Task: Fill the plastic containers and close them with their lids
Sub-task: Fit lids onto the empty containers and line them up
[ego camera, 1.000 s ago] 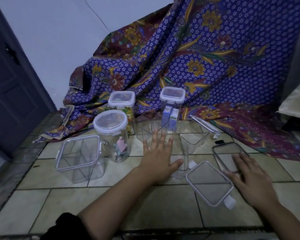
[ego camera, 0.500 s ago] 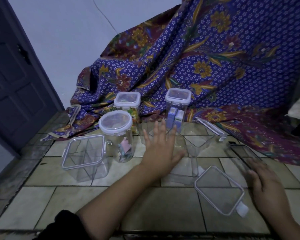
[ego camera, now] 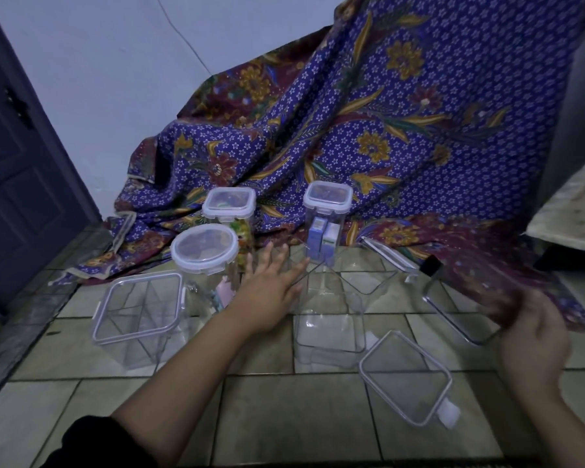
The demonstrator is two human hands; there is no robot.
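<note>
Here, a person's left hand [ego camera: 271, 288] reaches forward over a tiled floor [ego camera: 264, 413], fingers spread and palm down, grasping nothing. It lies between a round lidded jar [ego camera: 205, 265] on its left and an empty clear container [ego camera: 330, 315] just to its right; whether the fingertips touch that container's rim cannot be told.

The right hand [ego camera: 534, 336] is raised at the right side, blurred. Its fingers appear to curl around the far edge of a clear rectangular lid [ego camera: 453, 309], which is tilted up off the floor, though the blur makes the grip uncertain.

In front of the empty container, nearer the camera, another clear lid [ego camera: 406, 383] lies flat on the tiles with a white latch tab at its near corner. To the far left stands a square clear container [ego camera: 137, 312], with its lid on and nothing visible inside.

Behind the left hand stand two taller square containers, both closed with lids: one [ego camera: 230, 211] holds colourful items, the other [ego camera: 326, 217] holds small blue and white boxes. A purple floral cloth [ego camera: 368, 130] drapes down behind them onto the floor. A dark door [ego camera: 17, 170] stands at the left.
</note>
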